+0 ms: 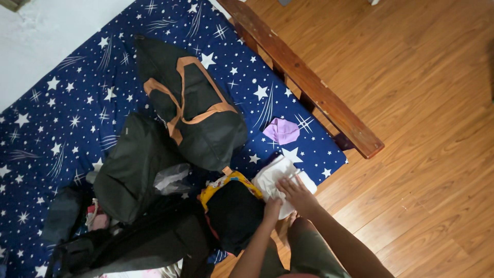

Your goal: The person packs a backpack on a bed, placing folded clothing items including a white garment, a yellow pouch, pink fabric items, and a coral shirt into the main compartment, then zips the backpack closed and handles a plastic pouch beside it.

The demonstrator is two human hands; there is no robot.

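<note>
Star-print bedsheet (72, 118) on a mattress, wood floor beside. Both your hands, left (271, 208) and right (294, 193), lie flat on the folded white cloth (275, 172) at the corner. Soft, light, floppy: grip folded edges.

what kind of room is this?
Most likely a bedroom in a home. A bed with a star-print blue sheet sits in a wooden bed frame on a wood-plank floor. Both hands, left hand and right hand, press on a folded white cloth beside a black duffel bag.
</note>
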